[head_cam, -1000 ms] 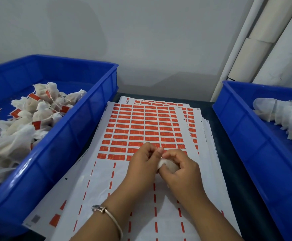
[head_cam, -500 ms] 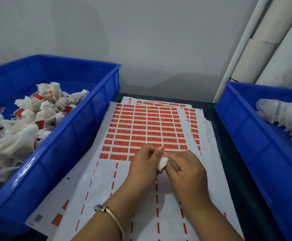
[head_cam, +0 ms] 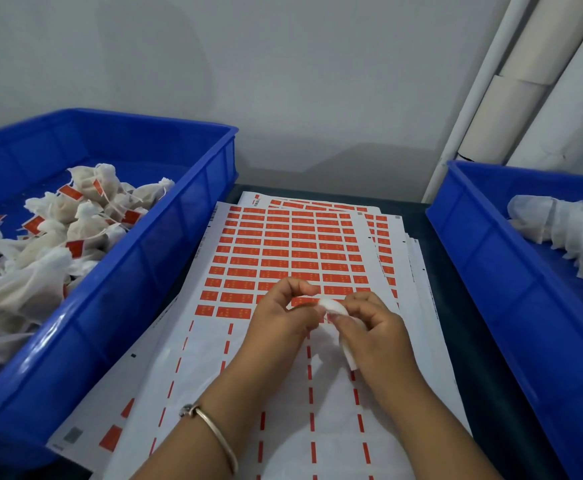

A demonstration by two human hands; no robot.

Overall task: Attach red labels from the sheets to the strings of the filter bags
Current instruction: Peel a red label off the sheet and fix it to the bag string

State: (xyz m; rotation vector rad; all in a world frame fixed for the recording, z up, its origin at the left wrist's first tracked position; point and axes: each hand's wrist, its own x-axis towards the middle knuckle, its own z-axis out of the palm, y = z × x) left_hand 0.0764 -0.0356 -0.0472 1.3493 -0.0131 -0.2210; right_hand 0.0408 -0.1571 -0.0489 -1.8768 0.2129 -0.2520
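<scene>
Right now both hands meet over the label sheet point(head_cam: 283, 258): the left hand point(head_cam: 283, 320) and the right hand point(head_cam: 373, 327) pinch a small white filter bag point(head_cam: 333, 306) between their fingertips, just above the lowest red labels point(head_cam: 233, 311). Left of the sheets, a blue bin point(head_cam: 117, 306) holds labelled bags point(head_cam: 40, 258). Another bin point(head_cam: 491, 271) on the right holds plain white bags point(head_cam: 574, 233).

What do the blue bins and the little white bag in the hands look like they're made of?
Left blue bin and right blue bin: likely moulded plastic, glossy with light streaks. White filter bag: probably thin matte non-woven fabric or filter paper, soft and crumpled; it is held by both hands.
</scene>
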